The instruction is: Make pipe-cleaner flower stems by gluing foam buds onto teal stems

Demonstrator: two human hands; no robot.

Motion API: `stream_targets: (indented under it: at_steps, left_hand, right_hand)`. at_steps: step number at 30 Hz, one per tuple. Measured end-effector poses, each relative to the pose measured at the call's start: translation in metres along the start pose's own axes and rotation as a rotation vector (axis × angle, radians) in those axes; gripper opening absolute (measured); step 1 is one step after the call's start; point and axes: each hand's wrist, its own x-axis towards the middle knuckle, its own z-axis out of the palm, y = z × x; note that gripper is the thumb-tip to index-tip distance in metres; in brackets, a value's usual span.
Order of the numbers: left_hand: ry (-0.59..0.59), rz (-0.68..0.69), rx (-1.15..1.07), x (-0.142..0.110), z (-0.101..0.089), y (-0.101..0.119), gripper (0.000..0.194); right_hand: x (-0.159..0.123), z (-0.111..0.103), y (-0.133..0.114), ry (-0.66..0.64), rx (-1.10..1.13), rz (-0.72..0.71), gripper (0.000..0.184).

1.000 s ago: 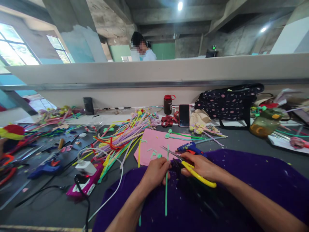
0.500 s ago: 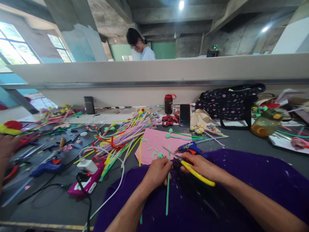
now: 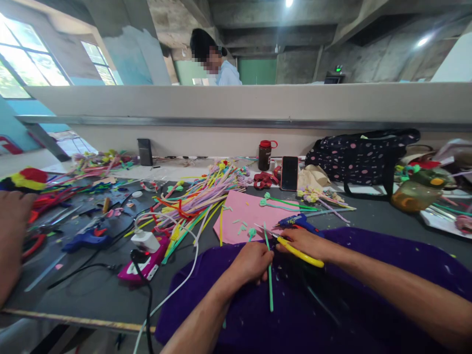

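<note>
My left hand (image 3: 252,263) is closed around a light green pipe cleaner (image 3: 271,287), which sticks out above and below the fingers. A curled green pipe-cleaner piece (image 3: 251,232) rises just behind that hand; its lower part is hidden, so I cannot tell whether the hand holds it too. Gripped in my right hand (image 3: 300,243) are scissors with yellow handles (image 3: 300,254). Their blades point left, close to the upper end of the pipe cleaner. Under both hands lies a dark purple cloth (image 3: 332,300).
Ahead lies pink paper (image 3: 236,211) with green snippets, beside a blue glue gun (image 3: 300,222). Pipe cleaners (image 3: 206,199) are heaped left of it, near a magenta power strip (image 3: 142,268). A phone (image 3: 289,173) stands behind. Another person's hand (image 3: 13,231) is at far left.
The view has turned slightly left, so most things sit further right. My left hand and the pipe cleaner have come a little nearer to the scissors. The other person's hand shows more.
</note>
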Motion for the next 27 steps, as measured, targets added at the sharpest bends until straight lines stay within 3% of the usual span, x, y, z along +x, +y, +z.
stream_targets:
  at_steps: [6, 17, 21, 27]
  left_hand:
    - [-0.007, -0.003, 0.015, 0.002, -0.001, 0.001, 0.032]
    - [0.003, 0.016, 0.017, 0.001, -0.001, 0.001, 0.030]
    - [0.032, 0.031, -0.047, 0.000, -0.003, -0.001, 0.030]
    - [0.191, 0.046, -0.333, -0.001, -0.012, 0.004, 0.029]
  right_hand:
    - [-0.003, -0.004, -0.004, -0.017, -0.021, -0.074, 0.041]
    - [0.000, -0.004, 0.005, -0.003, -0.038, -0.042, 0.034]
    - [-0.013, -0.016, 0.003, 0.086, 0.013, 0.001, 0.034]
    - [-0.034, -0.024, 0.001, 0.226, 0.138, -0.041, 0.045]
